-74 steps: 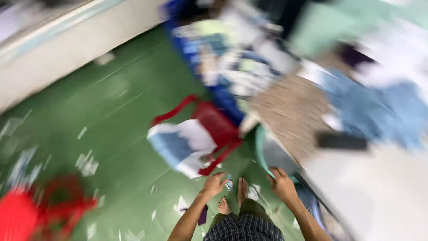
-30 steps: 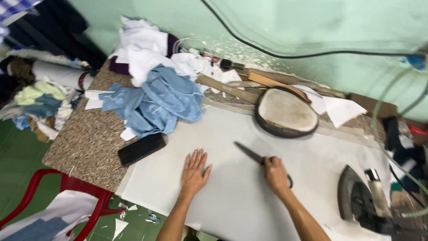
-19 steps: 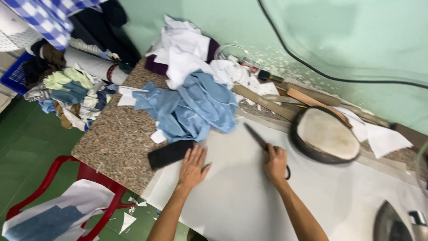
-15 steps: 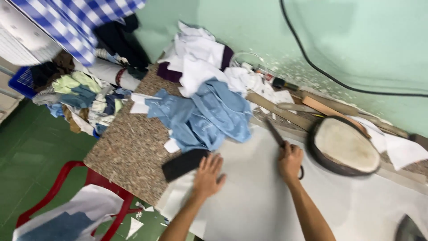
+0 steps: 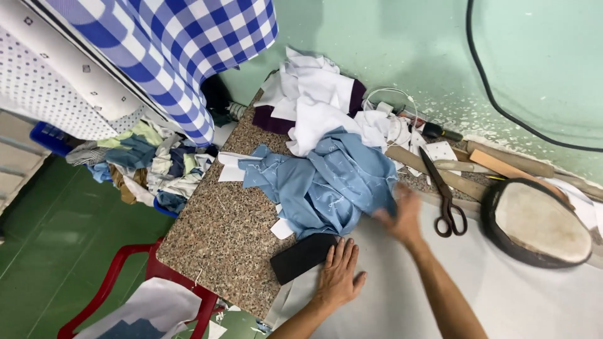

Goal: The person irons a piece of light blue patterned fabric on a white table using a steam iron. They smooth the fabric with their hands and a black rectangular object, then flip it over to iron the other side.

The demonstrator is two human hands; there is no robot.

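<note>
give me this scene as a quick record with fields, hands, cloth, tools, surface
left hand: flat on white sheet, fingers beside black phone
right hand: blurred, at edge of blue cloth pile, holding nothing visible
scissors: lying free on the sheet, right of the right hand
oval pad: farther right
surface: speckled stone counter
behind: white cloth heap

Bright, even light with soft shadows; only the right hand [image 5: 402,216] is motion-blurred.
</note>
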